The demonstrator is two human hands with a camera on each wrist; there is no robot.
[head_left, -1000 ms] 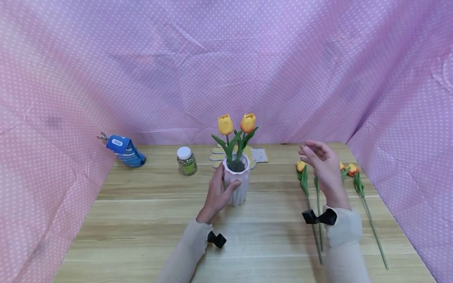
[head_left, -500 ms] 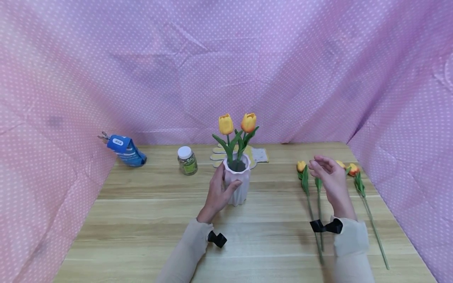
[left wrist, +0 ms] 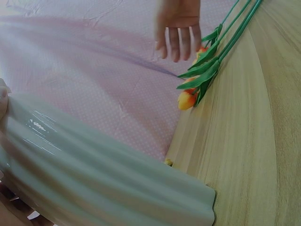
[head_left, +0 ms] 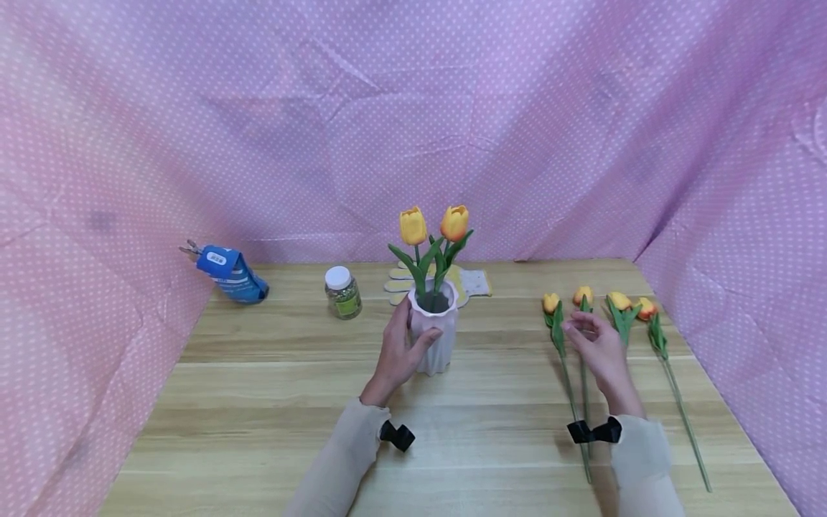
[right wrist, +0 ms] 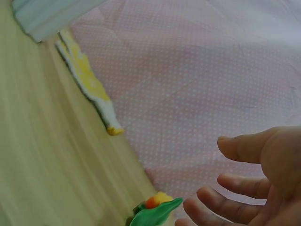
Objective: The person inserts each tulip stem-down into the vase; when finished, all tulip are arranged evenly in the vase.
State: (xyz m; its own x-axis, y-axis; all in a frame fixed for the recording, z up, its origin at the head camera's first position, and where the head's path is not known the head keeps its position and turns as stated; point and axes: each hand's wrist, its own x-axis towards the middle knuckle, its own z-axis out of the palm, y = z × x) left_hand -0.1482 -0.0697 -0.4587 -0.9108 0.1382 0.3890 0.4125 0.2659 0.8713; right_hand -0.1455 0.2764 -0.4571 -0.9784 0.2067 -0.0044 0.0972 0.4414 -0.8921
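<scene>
My left hand point(head_left: 400, 353) grips a white fluted vase point(head_left: 436, 352) at its left side, thumb across the front. Two artificial tulips stand upright in it, a yellow one point(head_left: 412, 226) and a yellow-orange one point(head_left: 455, 224). Over at the right, my right hand point(head_left: 602, 353) hovers above several tulips lying on the table, among them a yellow-orange tulip point(head_left: 583, 296) and a tulip at the far right point(head_left: 657, 337). Its fingers look relaxed and apart in the right wrist view, holding nothing. A tulip head point(right wrist: 160, 200) shows just beyond those fingers.
Behind the vase lies a yellow and white work glove point(head_left: 474, 282). A white-capped jar of green granules point(head_left: 342, 293) stands left of it, and a clipped blue bag point(head_left: 229, 274) farther left. A pink dotted cloth point(head_left: 413, 129) hangs around the wooden table point(head_left: 258, 402).
My right hand has moved down and toward the near side, lower over the tulips, uncovering flower heads behind it. My left hand and the vase stay in place.
</scene>
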